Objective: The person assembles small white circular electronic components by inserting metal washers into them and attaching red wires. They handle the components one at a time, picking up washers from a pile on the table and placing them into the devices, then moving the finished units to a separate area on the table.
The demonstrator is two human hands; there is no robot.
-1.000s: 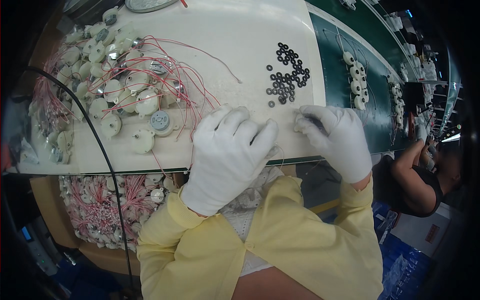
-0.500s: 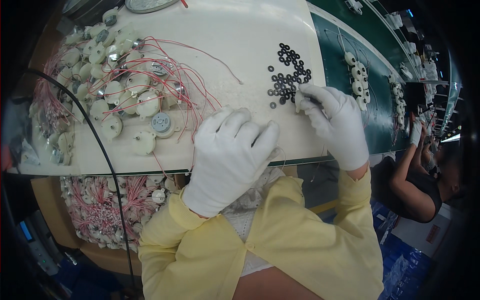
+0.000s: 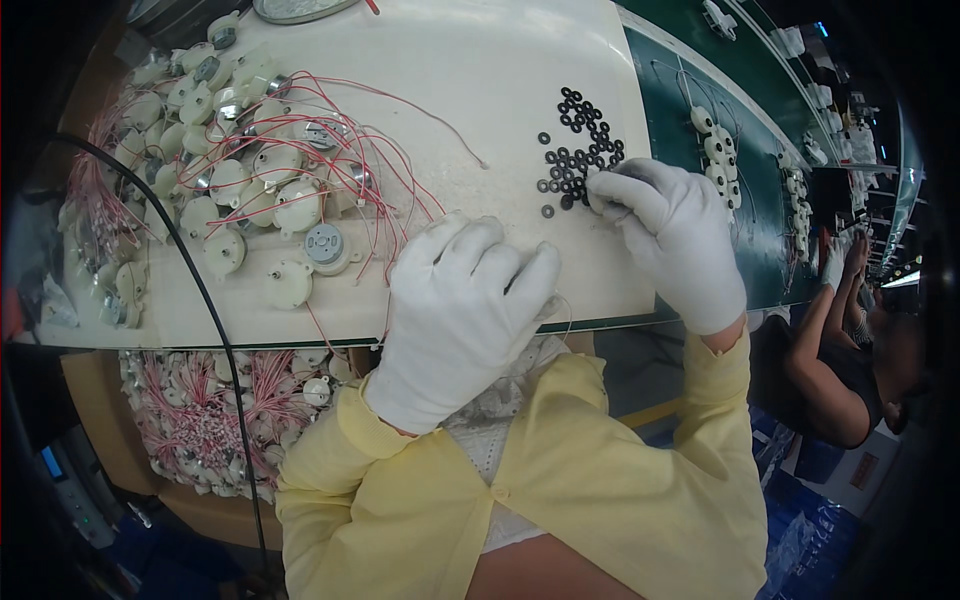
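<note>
Right hand (image 3: 680,240) bends its fingers at the lower-right edge of the black rings (image 3: 580,156); left hand (image 3: 455,310) curls. I cannot tell whether either grips anything.

The right hand (image 3: 682,240) is beside black rings (image 3: 572,162) on a surface (image 3: 480,85); the left hand (image 3: 460,315) curls near wired motors (image 3: 296,207).

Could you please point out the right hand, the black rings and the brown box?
Right hand (image 3: 682,238): head view, middle of the glove's back.
Black rings (image 3: 579,159): head view, middle of the cluster.
Brown box (image 3: 106,415): head view, its left wall.
</note>
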